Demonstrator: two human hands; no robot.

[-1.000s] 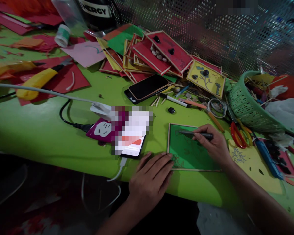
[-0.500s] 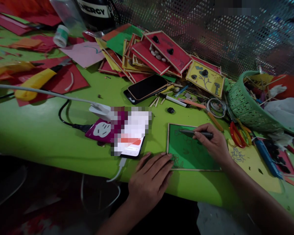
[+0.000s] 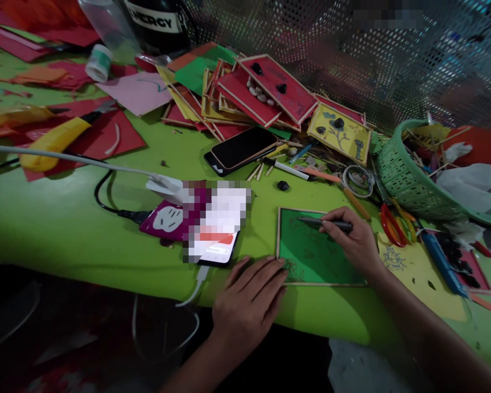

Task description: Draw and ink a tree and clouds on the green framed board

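Observation:
A dark green card (image 3: pixel 311 256) with a stick border lies near the front edge of the lime green table (image 3: pixel 65 224). My right hand (image 3: pixel 354 243) is closed on a dark pen (image 3: pixel 325 222), whose tip rests on the card's upper part. My left hand (image 3: pixel 249 297) lies flat with fingers stretched out, its fingertips pressing the card's lower left corner. Faint drawn lines show on the card.
A phone with a lit screen (image 3: pixel 213 243) lies left of the card, cabled. A dark phone (image 3: pixel 243 147), a pile of framed cards (image 3: pixel 265 93), a marker (image 3: pixel 288 169), a small black stone (image 3: pixel 282 185), red scissors (image 3: pixel 393 224) and a green basket (image 3: pixel 409 174) surround the card.
Only the view has shifted slightly; both hands, the pen and the card stay where they were.

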